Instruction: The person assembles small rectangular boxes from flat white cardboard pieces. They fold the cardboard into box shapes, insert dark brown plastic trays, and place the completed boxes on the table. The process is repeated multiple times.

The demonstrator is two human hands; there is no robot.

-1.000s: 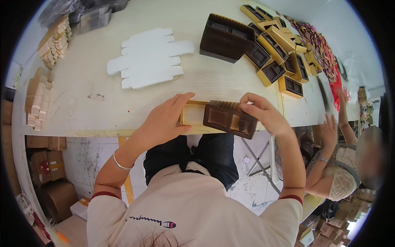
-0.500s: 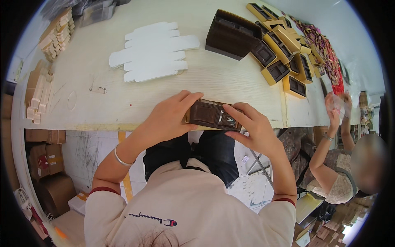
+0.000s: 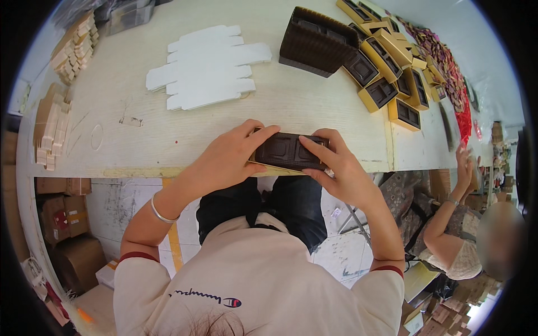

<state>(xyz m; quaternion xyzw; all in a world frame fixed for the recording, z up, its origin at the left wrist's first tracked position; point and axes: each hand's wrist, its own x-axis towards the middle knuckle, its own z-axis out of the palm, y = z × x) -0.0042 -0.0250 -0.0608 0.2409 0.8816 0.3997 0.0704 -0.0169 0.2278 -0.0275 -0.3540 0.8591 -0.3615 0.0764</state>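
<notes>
Between my two hands, at the table's near edge, is a small gold box (image 3: 274, 167) with a dark brown plastic tray (image 3: 276, 149) set in it. The tray has square hollows. My left hand (image 3: 238, 150) grips the box's left end, fingers at the far side and thumb at the near side. On the right end my right hand (image 3: 330, 162) is closed, its index finger lying over the tray and its thumb at the near edge. Fingers hide both ends of the box.
Flat white box blanks (image 3: 207, 67) lie stacked beyond my hands. A stack of brown trays (image 3: 316, 42) stands to their right, beside several gold boxes with trays (image 3: 404, 113). Folded cartons (image 3: 51, 126) line the left edge. A co-worker's hand (image 3: 462, 168) is at the far right.
The tray now lies lower and flatter in the gold box, and its shine has gone. My right hand has shifted slightly. The co-worker's hands have moved down.
</notes>
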